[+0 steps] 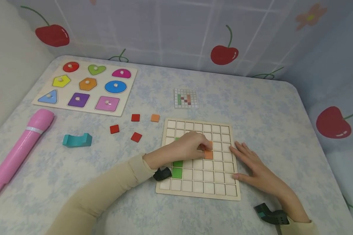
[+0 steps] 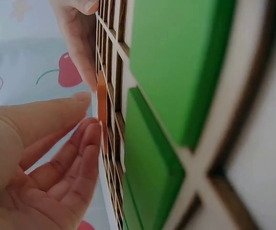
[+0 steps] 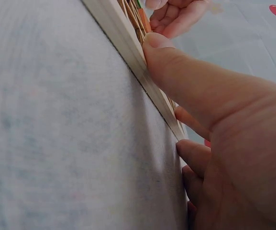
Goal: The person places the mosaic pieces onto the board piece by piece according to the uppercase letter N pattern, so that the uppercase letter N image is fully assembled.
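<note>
A wooden grid board [image 1: 198, 178] lies on the table. My left hand [image 1: 188, 145] reaches over it, fingertips right at two orange square tiles [image 1: 208, 155] set one above the other in the grid. In the left wrist view the thumb and fingers stand slightly apart beside an orange tile [image 2: 102, 100], with nothing pinched between them. Green tiles [image 1: 177, 173] fill a column at the board's left, partly hidden under my left wrist. Along the board's right edge rests my right hand [image 1: 254, 166], fingers spread, its thumb on the rim in the right wrist view.
Several loose red tiles [image 1: 114, 129] and one orange tile [image 1: 155, 118] lie left of the board. Behind it is a small pattern card [image 1: 186, 98]. Farther left are a knobbed shape puzzle [image 1: 98, 88], a teal block [image 1: 77, 140] and a pink microphone-shaped toy [image 1: 20, 151].
</note>
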